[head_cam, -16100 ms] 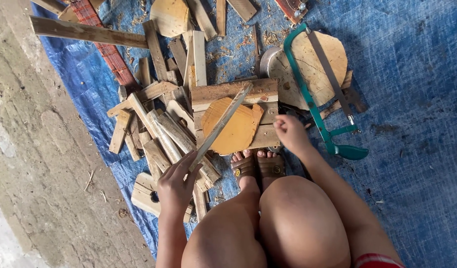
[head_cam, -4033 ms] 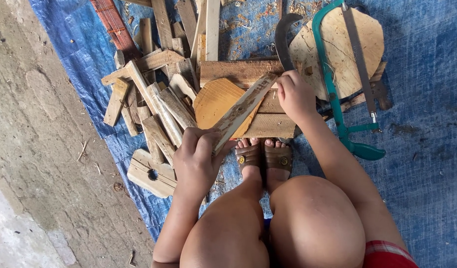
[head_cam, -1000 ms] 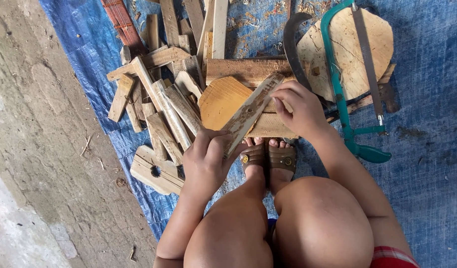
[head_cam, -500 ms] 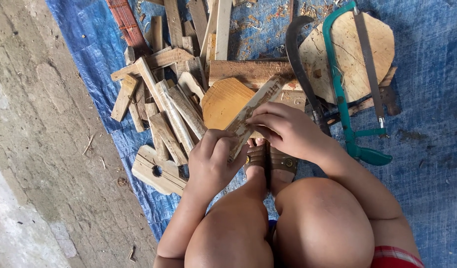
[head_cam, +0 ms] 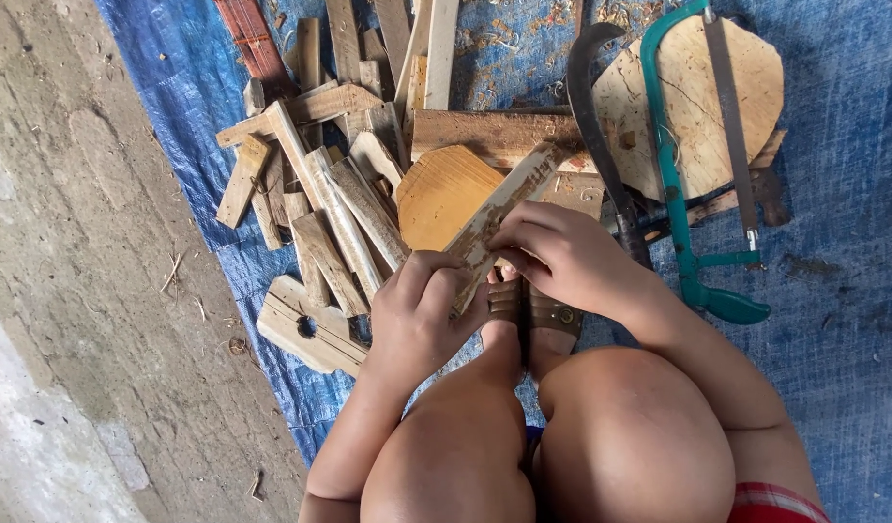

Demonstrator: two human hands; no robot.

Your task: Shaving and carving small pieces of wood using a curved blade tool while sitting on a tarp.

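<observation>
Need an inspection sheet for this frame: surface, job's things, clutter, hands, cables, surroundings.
Surface: blue tarp spread over a bare concrete floor, with wood shavings on it.
Job's things: flat wooden strip, held slanted above the pile, its far end over a rounded board.
Clutter: heap of wood offcuts; notched piece with a hole; green-framed hacksaw and a curved dark blade, both lying over a round wooden slab.
Hands: left hand grips the strip's near end; right hand has its fingers on the strip partway along.
Cables: nothing seen.
Surroundings: person's knees and sandalled feet on the tarp; no other people seen.
</observation>
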